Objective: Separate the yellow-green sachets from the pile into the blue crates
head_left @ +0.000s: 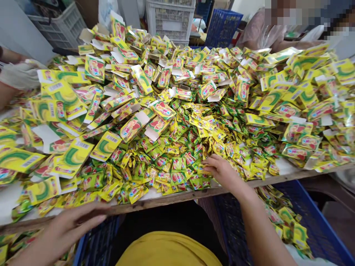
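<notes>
Even, fairly bright light covers the frame, seemingly from above: upward faces of the cartons [138, 125] look bright, with soft shadows in the gaps between them. Small highlights dot the glossy sachets [177, 164] at centre, while clear wrapping [283, 55] at upper right throws back harder white glare. Below the table edge [166, 199], the bottom centre sinks into near-black. Wide-angle stretch enlarges and slants whatever lies near the left and right borders (the left forearm [36, 245] included). The left hand [79, 220] looks slightly smeared, the upper-right corner is blocked out in coarse pixel squares, and the crates [170, 22] along the top are soft.
</notes>
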The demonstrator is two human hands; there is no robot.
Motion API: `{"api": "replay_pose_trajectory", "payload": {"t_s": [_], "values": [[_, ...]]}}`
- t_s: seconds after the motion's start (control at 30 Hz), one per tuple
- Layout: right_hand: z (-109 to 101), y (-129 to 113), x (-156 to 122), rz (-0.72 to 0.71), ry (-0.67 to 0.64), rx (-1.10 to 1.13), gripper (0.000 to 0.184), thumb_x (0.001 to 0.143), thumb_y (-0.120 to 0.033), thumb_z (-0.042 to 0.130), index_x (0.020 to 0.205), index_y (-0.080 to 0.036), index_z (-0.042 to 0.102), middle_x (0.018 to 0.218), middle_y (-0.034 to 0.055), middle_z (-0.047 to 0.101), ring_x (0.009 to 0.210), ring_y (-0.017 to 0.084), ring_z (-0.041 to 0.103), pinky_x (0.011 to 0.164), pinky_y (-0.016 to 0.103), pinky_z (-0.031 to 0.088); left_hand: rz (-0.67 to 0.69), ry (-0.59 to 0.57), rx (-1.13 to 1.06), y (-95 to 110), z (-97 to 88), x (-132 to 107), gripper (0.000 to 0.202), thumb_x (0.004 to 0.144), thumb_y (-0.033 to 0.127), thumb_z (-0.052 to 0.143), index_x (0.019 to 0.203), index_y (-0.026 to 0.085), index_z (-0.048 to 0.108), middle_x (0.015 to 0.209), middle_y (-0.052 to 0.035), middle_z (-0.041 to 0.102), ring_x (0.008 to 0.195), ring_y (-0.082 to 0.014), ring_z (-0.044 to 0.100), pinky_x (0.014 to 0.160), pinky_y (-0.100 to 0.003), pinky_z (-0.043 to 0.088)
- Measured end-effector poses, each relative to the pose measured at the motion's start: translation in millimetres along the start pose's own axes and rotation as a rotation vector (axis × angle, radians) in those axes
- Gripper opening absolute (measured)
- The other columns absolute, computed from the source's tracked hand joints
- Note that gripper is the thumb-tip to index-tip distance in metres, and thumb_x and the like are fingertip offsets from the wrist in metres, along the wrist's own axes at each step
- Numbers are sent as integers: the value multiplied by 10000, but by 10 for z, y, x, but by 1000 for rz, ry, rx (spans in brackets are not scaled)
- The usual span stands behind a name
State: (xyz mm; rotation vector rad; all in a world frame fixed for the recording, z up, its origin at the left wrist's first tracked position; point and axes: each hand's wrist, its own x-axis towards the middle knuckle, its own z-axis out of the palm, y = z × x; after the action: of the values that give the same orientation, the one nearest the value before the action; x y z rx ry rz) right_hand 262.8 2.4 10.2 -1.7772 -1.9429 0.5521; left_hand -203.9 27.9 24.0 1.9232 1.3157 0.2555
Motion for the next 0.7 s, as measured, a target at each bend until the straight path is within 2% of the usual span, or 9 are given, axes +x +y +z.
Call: {"api": "replay_pose_trajectory", "payload": {"t_s": [0.03, 0.1, 0.23, 0.33, 0.4, 0.47, 0.53, 0.6, 0.7], "values": [[65, -15, 83, 2, 11, -40, 146, 832, -167, 561, 874, -176, 700, 807, 63, 597, 760, 192, 574, 702, 302, 454, 33, -41, -8, 188, 36, 179, 249, 795, 481, 616, 939, 328, 751, 983, 26, 763, 874, -230, 717, 784, -295, 593], [185, -1, 182, 14, 51, -85, 135, 795, -142, 585, 880, -168, 685, 826, 69, 606, 777, 203, 573, 720, 315, 456, 126, -5, -8, 536, 107, 537, 254, 806, 451, 618, 934, 273, 746, 963, -13, 761, 867, -217, 708, 781, -274, 573], [282, 36, 111, 47, 150, -33, 155, 823, -203, 578, 947, -182, 668, 855, 66, 611, 789, 211, 582, 712, 325, 462, 267, 260, -24, 964, 242, 1144, 169, 852, 310, 591, 889, 211, 723, 922, -39, 744, 844, -185, 684, 784, -272, 531], [216, 67, 17, 32, 123, 92, 146, 878, -267, 532, 886, -200, 662, 823, 52, 589, 743, 193, 587, 657, 300, 468, 333, 496, 11, 1079, 298, 1523, 127, 858, 230, 592, 912, 189, 699, 923, -51, 726, 841, -183, 666, 797, -295, 520], [169, 79, 22, -15, 65, 123, 160, 886, -264, 513, 839, -211, 656, 792, 41, 569, 712, 182, 576, 623, 284, 463, 384, 595, 137, 1114, 320, 1742, 197, 842, 231, 624, 1022, 166, 672, 1016, -82, 703, 961, -223, 635, 894, -354, 495], [172, 58, 76, -44, 43, 82, 150, 870, -224, 510, 847, -220, 657, 793, 41, 565, 720, 187, 570, 627, 286, 460, 390, 612, 309, 1141, 356, 1919, 406, 808, 261, 673, 1186, 128, 607, 1135, -134, 654, 1097, -285, 565, 978, -429, 444], [246, 18, 133, -22, 76, 13, 149, 845, -177, 514, 907, -214, 643, 847, 56, 593, 803, 213, 581, 693, 315, 470, 341, 601, 426, 1160, 409, 2046, 539, 799, 274, 682, 1293, 111, 539, 1202, -168, 608, 1143, -322, 520, 980, -465, 429], [368, -16, 147, 51, 163, -51, 159, 837, -171, 521, 972, -191, 602, 922, 84, 620, 906, 248, 580, 777, 365, 471, 291, 609, 448, 1170, 462, 2120, 504, 831, 270, 639, 1308, 141, 537, 1231, -163, 584, 1136, -316, 520, 954, -454, 439], [525, -41, 56, 208, 304, -95, 226, 860, -290, 552, 1046, -162, 547, 982, 125, 633, 927, 277, 586, 800, 407, 473, 281, 635, 457, 1189, 485, 2151, 419, 859, 287, 597, 1265, 183, 582, 1206, -140, 586, 1100, -302, 538, 921, -436, 444]]}}
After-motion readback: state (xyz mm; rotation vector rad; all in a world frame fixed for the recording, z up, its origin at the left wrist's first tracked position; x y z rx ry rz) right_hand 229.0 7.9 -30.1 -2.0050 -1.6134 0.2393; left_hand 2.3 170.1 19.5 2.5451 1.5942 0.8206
